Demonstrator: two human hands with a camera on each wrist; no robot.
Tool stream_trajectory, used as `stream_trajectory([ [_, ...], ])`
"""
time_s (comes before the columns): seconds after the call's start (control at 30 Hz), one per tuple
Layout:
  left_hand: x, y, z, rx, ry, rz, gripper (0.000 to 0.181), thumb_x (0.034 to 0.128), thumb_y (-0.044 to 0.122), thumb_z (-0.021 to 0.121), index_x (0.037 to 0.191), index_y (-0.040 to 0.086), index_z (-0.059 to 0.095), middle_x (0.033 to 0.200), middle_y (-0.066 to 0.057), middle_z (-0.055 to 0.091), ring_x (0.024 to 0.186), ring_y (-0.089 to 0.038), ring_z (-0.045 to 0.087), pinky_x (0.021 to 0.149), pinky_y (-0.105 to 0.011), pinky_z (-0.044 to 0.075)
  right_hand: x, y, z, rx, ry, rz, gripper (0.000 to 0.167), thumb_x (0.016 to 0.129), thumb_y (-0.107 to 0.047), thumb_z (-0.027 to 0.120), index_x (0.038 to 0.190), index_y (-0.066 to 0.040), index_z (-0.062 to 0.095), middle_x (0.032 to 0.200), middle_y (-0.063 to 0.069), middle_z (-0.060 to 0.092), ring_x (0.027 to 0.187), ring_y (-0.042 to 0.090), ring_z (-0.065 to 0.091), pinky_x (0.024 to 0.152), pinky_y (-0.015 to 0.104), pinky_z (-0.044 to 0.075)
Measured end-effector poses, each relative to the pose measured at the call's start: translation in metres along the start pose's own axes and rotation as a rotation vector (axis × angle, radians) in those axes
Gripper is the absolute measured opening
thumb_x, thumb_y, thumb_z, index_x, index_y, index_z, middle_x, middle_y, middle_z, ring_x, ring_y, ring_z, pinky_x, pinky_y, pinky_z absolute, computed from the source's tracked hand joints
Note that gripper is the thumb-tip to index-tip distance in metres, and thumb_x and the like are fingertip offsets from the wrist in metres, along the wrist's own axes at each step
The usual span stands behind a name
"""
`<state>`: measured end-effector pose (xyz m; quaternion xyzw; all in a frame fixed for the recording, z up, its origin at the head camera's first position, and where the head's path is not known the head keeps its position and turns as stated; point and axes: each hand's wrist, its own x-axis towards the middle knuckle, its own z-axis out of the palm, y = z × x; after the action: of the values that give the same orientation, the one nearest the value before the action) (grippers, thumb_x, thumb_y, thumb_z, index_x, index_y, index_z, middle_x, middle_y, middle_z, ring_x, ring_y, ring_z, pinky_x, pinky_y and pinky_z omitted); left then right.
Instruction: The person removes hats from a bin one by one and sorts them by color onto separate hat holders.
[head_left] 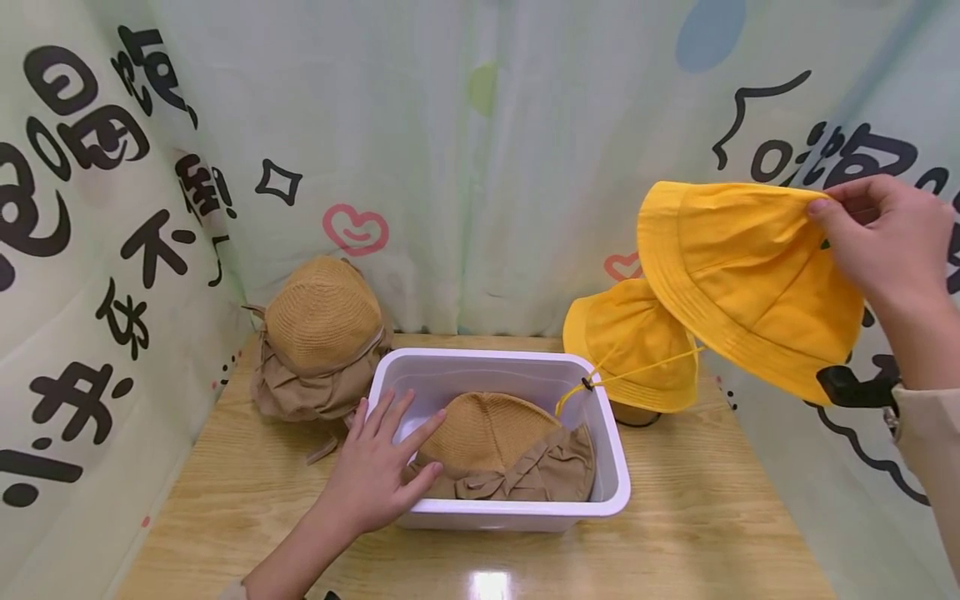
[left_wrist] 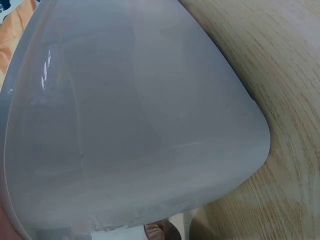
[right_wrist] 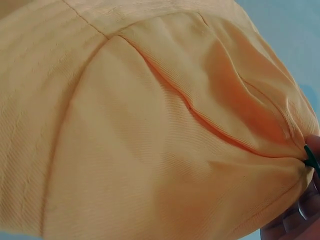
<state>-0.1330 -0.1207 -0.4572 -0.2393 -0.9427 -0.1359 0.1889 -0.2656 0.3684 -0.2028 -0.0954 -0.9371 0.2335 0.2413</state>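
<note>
My right hand [head_left: 888, 237] pinches the crown of a yellow bucket hat [head_left: 750, 275] and holds it up at the right, its brim facing left and down. In the right wrist view the yellow fabric [right_wrist: 125, 140] fills most of the picture, with fingertips [right_wrist: 305, 200] at its gathered top. A thin yellow cord with a black toggle [head_left: 587, 384] runs down from it over the bin's right rim. My left hand [head_left: 378, 475], fingers spread, lies over the near left rim of a white plastic bin [head_left: 517, 507]. Inside the bin is a straw hat [head_left: 487, 429] with a brown bow.
Another yellow hat [head_left: 637, 342] sits behind the bin's right end, above something brown partly hidden. A straw hat with brown cloth brim [head_left: 322, 333] stands left of the bin. Printed curtains [head_left: 450, 167] enclose the wooden table [head_left: 675, 517] at the back and sides.
</note>
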Motion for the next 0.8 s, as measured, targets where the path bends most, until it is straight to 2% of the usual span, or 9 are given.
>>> stream_trajectory([
  [0.23, 0.0, 0.0, 0.001, 0.002, -0.011, -0.007, 0.057, 0.095, 0.059, 0.049, 0.146, 0.033, 0.052, 0.151, -0.019, 0.045, 0.141, -0.045, 0.037, 0.113, -0.069, 0.023, 0.0, 0.002, 0.009, -0.005, -0.022, -0.021, 0.055, 0.101, -0.045, 0.05, 0.134, -0.002, 0.058, 0.097, -0.008, 0.053, 0.079, -0.002, 0.04, 0.061, 0.006, 0.033],
  [0.33, 0.0, 0.0, 0.001, 0.008, -0.009, -0.009, 0.057, 0.0952, 0.059, 0.049, 0.146, 0.032, 0.052, 0.15, -0.019, 0.046, 0.141, -0.045, 0.038, 0.112, -0.069, 0.024, 0.0, 0.003, 0.016, 0.01, -0.053, -0.044, 0.055, 0.099, -0.047, 0.053, 0.13, -0.001, 0.06, 0.091, -0.014, 0.054, 0.077, -0.004, 0.042, 0.059, 0.006, 0.035],
  [0.47, 0.0, 0.0, 0.001, 0.008, -0.008, -0.006, 0.058, 0.0947, 0.059, 0.049, 0.146, 0.032, 0.052, 0.151, -0.019, 0.045, 0.141, -0.046, 0.038, 0.112, -0.069, 0.024, -0.002, 0.008, 0.026, 0.066, -0.096, -0.082, 0.053, 0.097, -0.046, 0.058, 0.124, -0.001, 0.062, 0.08, -0.03, 0.048, 0.075, -0.005, 0.045, 0.058, 0.007, 0.038],
  [0.6, 0.0, 0.0, 0.002, 0.003, -0.009, -0.004, 0.058, 0.0948, 0.06, 0.049, 0.146, 0.032, 0.052, 0.151, -0.019, 0.045, 0.141, -0.046, 0.037, 0.112, -0.069, 0.023, -0.006, 0.013, 0.038, 0.104, -0.11, -0.115, 0.051, 0.096, -0.045, 0.06, 0.12, 0.0, 0.063, 0.076, -0.032, 0.048, 0.074, -0.005, 0.047, 0.059, 0.007, 0.039],
  [0.7, -0.001, -0.001, 0.003, 0.0, -0.003, -0.007, 0.058, 0.0949, 0.06, 0.049, 0.145, 0.032, 0.053, 0.151, -0.019, 0.045, 0.141, -0.045, 0.037, 0.112, -0.069, 0.023, -0.008, 0.014, 0.048, 0.091, -0.113, -0.125, 0.052, 0.096, -0.047, 0.059, 0.119, 0.0, 0.064, 0.08, -0.022, 0.056, 0.075, -0.004, 0.046, 0.06, 0.008, 0.038],
  [0.8, -0.001, -0.002, 0.004, 0.004, 0.001, -0.008, 0.057, 0.0952, 0.06, 0.048, 0.145, 0.032, 0.053, 0.151, -0.019, 0.045, 0.141, -0.045, 0.038, 0.112, -0.069, 0.024, -0.01, 0.013, 0.057, 0.061, -0.121, -0.126, 0.052, 0.097, -0.047, 0.057, 0.119, -0.001, 0.065, 0.09, -0.001, 0.064, 0.078, 0.001, 0.048, 0.061, 0.01, 0.038],
])
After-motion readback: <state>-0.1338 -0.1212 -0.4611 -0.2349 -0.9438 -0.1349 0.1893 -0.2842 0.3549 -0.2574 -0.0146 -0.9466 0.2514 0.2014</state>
